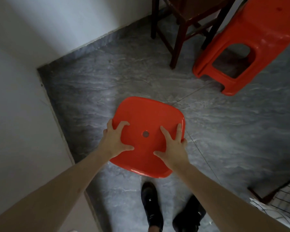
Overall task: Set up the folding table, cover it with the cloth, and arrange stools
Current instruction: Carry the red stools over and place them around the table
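Observation:
A red plastic stool (146,114) is in the middle of the view, seen from above, its square seat with a small round hole facing me. My left hand (115,141) grips the seat's left edge, its fingers curled over the rim. My right hand (172,148) holds the seat's right side, fingers spread on top and reaching the right rim. The stool's legs are hidden under the seat. A stack of red stools (251,39) stands at the upper right.
White walls (23,81) form a corner at the left. A dark wooden chair (179,36) stands at the top, beside the stool stack. A checked cloth (278,213) shows at the lower right. My dark shoes (151,205) stand on the grey marbled floor (107,77).

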Available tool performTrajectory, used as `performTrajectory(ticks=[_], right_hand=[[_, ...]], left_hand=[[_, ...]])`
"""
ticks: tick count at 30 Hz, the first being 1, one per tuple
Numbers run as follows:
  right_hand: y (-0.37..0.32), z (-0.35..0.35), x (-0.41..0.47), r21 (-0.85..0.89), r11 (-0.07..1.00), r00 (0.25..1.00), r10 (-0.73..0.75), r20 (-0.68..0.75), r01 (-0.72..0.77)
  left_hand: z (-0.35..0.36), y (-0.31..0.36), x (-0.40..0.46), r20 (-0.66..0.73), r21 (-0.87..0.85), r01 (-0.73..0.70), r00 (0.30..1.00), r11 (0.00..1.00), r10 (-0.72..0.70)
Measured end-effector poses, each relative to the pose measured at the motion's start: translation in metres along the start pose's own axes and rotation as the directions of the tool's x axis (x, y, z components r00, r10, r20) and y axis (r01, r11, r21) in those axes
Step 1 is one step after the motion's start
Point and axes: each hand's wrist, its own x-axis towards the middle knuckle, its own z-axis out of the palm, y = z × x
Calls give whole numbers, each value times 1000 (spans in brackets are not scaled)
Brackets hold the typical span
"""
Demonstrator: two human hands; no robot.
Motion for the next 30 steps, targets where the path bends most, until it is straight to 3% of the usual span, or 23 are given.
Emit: performTrajectory(ticks=[8,19,30], right_hand=[[45,-29,-1,121,992,999,25,-45,-19],[155,-94,-26,290,952,982,136,-131,-93],[296,-176,-64,418,879,923,331,-194,-227]], left_hand=[[6,46,-8,-63,15,-100,993,995,101],[42,179,-1,65,139,-222,974,965,215],[121,352,19,196,163,-441,891,882,409]])
